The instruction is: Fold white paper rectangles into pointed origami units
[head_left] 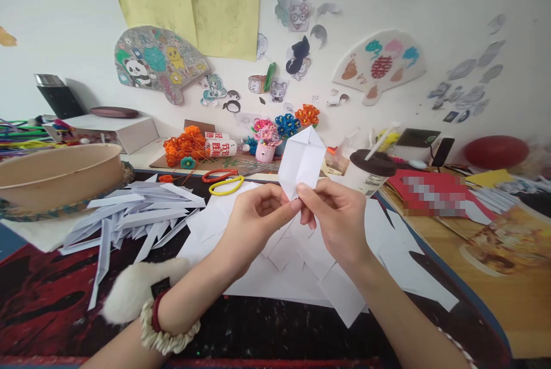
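A folded white sheet of paper (302,156) is held up in front of me, its top corners creased inward to a blunt tip. My left hand (262,214) pinches its lower point between thumb and fingers. From the other side, my right hand (331,208) grips the same lower end, its thumb pressed on the front. Both thumbs nearly meet there. Beneath the hands lie several loose white sheets (344,294), some overlapping. To the left is a heap of narrow folded paper strips (142,208).
A round wooden container (60,171) stands at the left. Yellow-and-red-handled scissors (226,184) lie behind the sheets, near orange craft flowers (189,148). A lidded cup with a straw (370,168) is at the back right, beside red packets (443,194). A white fluffy item (133,291) lies by my left forearm.
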### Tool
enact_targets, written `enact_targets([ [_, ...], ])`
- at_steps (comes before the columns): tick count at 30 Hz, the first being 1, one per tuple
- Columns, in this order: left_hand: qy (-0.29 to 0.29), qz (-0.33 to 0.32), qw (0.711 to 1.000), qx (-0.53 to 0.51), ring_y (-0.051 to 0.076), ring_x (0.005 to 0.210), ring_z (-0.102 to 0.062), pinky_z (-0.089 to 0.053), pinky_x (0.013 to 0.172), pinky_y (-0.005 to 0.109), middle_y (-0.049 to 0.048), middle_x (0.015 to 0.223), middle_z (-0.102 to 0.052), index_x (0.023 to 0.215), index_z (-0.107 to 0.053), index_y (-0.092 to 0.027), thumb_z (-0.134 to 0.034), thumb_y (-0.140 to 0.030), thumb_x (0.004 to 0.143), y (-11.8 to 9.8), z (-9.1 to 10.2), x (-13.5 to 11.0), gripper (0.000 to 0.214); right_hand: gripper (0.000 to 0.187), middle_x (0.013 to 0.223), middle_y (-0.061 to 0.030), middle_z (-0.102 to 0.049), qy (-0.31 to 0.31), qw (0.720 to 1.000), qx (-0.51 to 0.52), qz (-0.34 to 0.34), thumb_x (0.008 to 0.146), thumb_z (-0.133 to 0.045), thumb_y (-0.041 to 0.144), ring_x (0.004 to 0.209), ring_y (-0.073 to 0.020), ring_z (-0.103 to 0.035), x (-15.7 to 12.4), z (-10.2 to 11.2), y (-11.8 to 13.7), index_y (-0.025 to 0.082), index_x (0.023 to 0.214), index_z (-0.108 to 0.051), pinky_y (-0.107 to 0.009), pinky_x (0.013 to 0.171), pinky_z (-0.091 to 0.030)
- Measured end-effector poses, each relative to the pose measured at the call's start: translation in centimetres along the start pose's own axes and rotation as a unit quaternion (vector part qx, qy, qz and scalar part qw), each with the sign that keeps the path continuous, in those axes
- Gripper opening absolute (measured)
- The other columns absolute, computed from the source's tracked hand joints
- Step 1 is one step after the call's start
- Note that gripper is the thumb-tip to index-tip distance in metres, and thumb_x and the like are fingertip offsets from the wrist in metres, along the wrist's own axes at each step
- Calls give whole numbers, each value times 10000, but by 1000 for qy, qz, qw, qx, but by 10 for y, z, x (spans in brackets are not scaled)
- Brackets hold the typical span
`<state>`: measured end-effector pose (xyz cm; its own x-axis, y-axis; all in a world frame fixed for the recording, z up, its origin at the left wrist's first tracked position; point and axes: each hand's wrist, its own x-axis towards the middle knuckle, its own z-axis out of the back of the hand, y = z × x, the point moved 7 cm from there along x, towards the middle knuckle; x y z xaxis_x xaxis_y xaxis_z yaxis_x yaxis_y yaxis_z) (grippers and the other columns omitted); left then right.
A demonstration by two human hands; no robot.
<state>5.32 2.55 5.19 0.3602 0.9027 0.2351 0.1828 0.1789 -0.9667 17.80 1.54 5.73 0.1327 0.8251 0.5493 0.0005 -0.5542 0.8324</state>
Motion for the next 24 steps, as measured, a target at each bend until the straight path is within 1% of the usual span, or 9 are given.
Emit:
enact_targets([
  [5, -14, -8, 1000, -4, 76, 561, -493, -397, 539, 194, -30, 618, -573, 688, -595, -157, -685, -264, 794, 0, 1, 0, 175, 238, 465, 26, -555, 0, 1000, 10, -24, 816, -690, 297, 399, -84, -489, 1, 1, -5, 182, 611, -651, -215, 359, -382],
  [10, -26, -13, 1000, -5, 72, 553, -474, -374, 513, 185, -33, 597, -553, 677, -598, -150, -701, -243, 777, 1, 2, 1, 171, 245, 461, 29, -548, 2, 997, 41, -61, 793, -717, 301, 405, -77, -469, 1, 0, -11, 182, 592, -645, -212, 371, -365],
  [20, -42, -16, 999, 13, 89, 581, -476, -354, 509, 200, -12, 625, -562, 675, -602, -147, -702, -297, 772, 3, 2, -2, 205, 231, 462, 25, -552, 9, 995, 54, -82, 773, -734, 308, 405, -79, -458, 1, -1, -13, 181, 596, -656, -218, 379, -347],
  [24, -39, -20, 999, -7, 79, 569, -479, -365, 513, 195, -20, 615, -568, 674, -613, -146, -706, -268, 776, 2, 3, -1, 185, 242, 455, 26, -543, 17, 994, 58, -90, 774, -732, 315, 407, -83, -461, 2, -2, -13, 182, 589, -653, -220, 381, -348],
])
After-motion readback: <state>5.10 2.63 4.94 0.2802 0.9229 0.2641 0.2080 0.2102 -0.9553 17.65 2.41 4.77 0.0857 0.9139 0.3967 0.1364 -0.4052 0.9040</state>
